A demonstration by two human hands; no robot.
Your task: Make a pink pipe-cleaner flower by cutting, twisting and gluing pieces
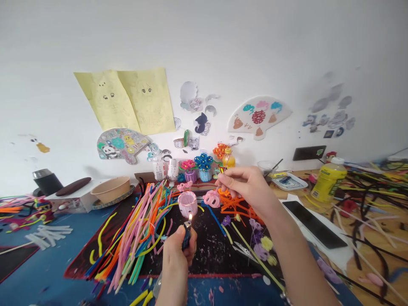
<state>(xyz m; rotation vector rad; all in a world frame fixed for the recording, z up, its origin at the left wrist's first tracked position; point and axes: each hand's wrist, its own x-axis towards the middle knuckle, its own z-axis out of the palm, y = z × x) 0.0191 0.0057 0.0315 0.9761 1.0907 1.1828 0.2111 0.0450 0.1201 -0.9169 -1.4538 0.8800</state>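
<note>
My left hand (pixel 179 250) is wrapped round a dark lighter (pixel 186 236), upright with a small flame (pixel 190 217) at its top. Behind the flame stands a pink fuzzy-stem pot (pixel 187 204) with a small pink looped piece (pixel 185 186) above it. My right hand (pixel 244 185) is raised to the right, its thumb and fingers pinched together; what they hold is too small to make out. Just below those fingertips shows a pink looped pipe-cleaner piece (pixel 211 198); I cannot tell whether it hangs from them.
A bundle of coloured pipe cleaners (pixel 137 238) lies left on the black mat (pixel 216 250). Orange stems (pixel 234 206), purple and yellow flowers (pixel 261 250) and scissors (pixel 244 250) lie right. A phone (pixel 314 225), yellow bottle (pixel 328 180) and finished flower pots (pixel 205 174) stand around.
</note>
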